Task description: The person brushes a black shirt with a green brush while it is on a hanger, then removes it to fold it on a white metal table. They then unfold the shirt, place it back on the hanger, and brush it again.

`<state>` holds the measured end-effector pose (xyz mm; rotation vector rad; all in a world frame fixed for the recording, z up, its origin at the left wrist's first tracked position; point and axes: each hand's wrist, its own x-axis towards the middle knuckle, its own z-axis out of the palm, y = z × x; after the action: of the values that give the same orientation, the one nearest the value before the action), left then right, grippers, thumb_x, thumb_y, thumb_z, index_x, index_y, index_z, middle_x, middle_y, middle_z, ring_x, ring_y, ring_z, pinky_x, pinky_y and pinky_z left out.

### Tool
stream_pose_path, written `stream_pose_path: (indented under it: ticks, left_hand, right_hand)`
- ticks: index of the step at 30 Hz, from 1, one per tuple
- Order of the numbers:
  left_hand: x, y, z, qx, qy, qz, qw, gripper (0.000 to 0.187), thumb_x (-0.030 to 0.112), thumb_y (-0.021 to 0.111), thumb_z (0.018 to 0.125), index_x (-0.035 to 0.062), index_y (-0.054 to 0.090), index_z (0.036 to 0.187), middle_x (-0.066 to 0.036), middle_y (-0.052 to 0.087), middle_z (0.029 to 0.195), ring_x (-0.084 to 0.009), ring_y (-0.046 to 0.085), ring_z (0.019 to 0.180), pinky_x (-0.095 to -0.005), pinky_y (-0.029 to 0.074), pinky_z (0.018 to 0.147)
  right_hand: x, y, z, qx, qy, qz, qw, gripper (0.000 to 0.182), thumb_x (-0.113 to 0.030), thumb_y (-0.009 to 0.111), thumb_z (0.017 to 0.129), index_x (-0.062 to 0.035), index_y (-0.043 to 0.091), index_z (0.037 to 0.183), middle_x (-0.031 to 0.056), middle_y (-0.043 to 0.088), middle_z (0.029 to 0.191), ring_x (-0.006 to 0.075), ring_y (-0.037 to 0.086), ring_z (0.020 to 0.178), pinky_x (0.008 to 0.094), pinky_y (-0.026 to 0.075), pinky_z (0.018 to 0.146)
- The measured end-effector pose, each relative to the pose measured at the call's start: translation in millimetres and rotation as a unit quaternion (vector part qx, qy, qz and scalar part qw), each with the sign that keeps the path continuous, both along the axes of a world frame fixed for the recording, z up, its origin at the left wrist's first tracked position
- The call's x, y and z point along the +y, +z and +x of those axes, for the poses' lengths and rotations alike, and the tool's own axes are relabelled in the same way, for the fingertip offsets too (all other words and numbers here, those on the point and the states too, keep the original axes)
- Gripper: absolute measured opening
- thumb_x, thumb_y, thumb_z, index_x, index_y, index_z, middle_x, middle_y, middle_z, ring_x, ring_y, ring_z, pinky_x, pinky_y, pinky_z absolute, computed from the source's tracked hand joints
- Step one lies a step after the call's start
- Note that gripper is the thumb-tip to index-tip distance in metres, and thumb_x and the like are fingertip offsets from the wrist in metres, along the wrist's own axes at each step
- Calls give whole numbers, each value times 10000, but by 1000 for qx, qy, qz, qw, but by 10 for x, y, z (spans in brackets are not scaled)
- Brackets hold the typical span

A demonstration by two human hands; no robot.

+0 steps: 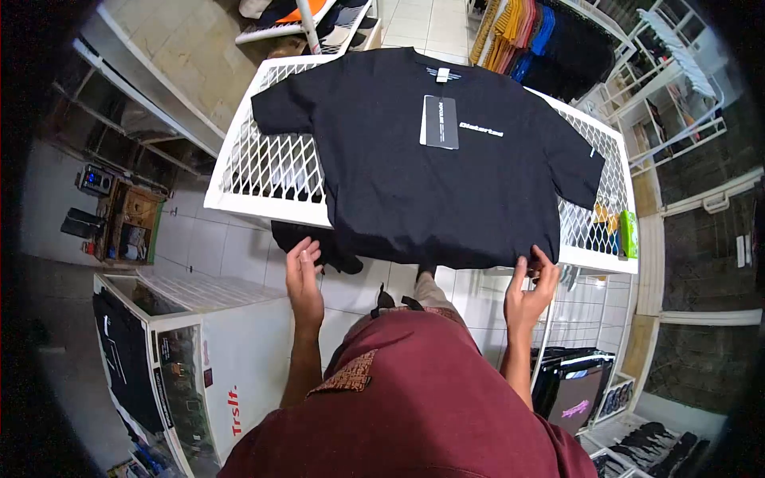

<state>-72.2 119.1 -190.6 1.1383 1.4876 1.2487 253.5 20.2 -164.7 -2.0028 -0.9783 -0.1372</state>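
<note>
A black T-shirt [442, 187] lies spread front up, its collar away from me and its lower hem hanging slightly over the near edge of a white mesh-topped table [267, 209]. A black hang tag [440, 122] rests on its chest beside small white lettering. My left hand [304, 275] is just off the left end of the hem, fingers curved and apart, with nothing in it. At the right corner of the hem is my right hand [532, 291], thumb and fingers apart; its fingertips appear to touch the fabric.
A green packet [629, 234] sits at the table's right corner. Clothes hang on a rack [550, 36] beyond it. To my left stands a white cabinet [243, 366]; on the right are more dark garments [570, 382]. Something black hangs below the table near my left hand.
</note>
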Motion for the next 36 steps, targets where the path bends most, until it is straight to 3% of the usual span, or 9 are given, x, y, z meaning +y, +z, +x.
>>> stream_pose_path:
  ticks: [9,12,17,23,26,27,29,32,36]
  left_hand:
    - [502,-943,-171,-145,-198,-72,967,411,329,415,1116,-7,640,1190,-56,646,1106,-134,611,1051,-282,425,1049]
    - [350,-438,199,-350,-174,-84,917,411,321,440,1106,-3,676,1195,-71,686,1203,-134,614,1101,-293,450,1007]
    - [284,-397,208,-387,-278,-173,862,519,355,380,1102,1,492,1464,-122,552,1478,-240,551,1331,-384,401,1163]
    - [249,-159,241,-562,-288,-141,763,422,286,424,1083,21,568,1377,-129,620,1379,-276,599,1240,-455,432,1122]
    - [317,-113,143,-576,-193,-95,789,431,263,565,1037,7,569,1383,-92,632,1376,-256,576,1277,-427,409,1134]
    - [314,14,105,-520,-82,-46,849,331,185,669,981,13,624,1260,-90,676,1240,-223,619,1147,-390,456,1044]
    - [245,60,-16,-144,132,156,968,225,192,702,986,6,587,1040,-91,626,1018,-155,572,896,-309,478,847]
    - [186,0,-61,99,197,302,927,304,154,727,974,5,516,1136,-92,618,1011,-135,555,898,-289,464,846]
    - [350,-151,-89,-136,20,132,982,431,181,747,964,-7,486,1251,-81,634,999,-126,583,919,-264,459,850]
  right_hand:
    - [169,67,-17,-159,41,-1,986,261,-192,772,890,-52,768,1110,118,574,907,283,560,871,400,450,809]
    - [235,-24,-52,-157,41,23,986,243,-212,777,885,-47,777,1064,125,591,918,293,569,882,408,456,814]
    - [248,8,-43,-145,45,21,988,236,-224,776,883,-52,779,1046,121,619,933,295,581,898,413,458,829]
    - [257,58,4,-120,59,4,991,229,-239,768,886,-62,773,1031,122,660,967,304,598,923,415,467,846]
    - [251,61,-5,-111,52,-8,992,237,-249,771,883,-69,771,1037,123,661,967,308,607,942,417,474,852]
    - [246,61,-4,-110,57,-5,992,238,-250,771,882,-68,770,1035,123,661,971,310,607,944,418,472,857]
    - [248,72,17,-113,63,3,992,239,-255,769,883,-68,767,1031,123,662,979,314,606,946,420,466,866]
    - [242,59,22,-118,58,8,991,241,-264,767,882,-70,763,1025,122,657,979,317,604,948,421,456,878]
    - [237,62,98,-114,60,-8,992,248,-276,774,873,-77,765,1020,118,634,958,324,607,957,426,464,867]
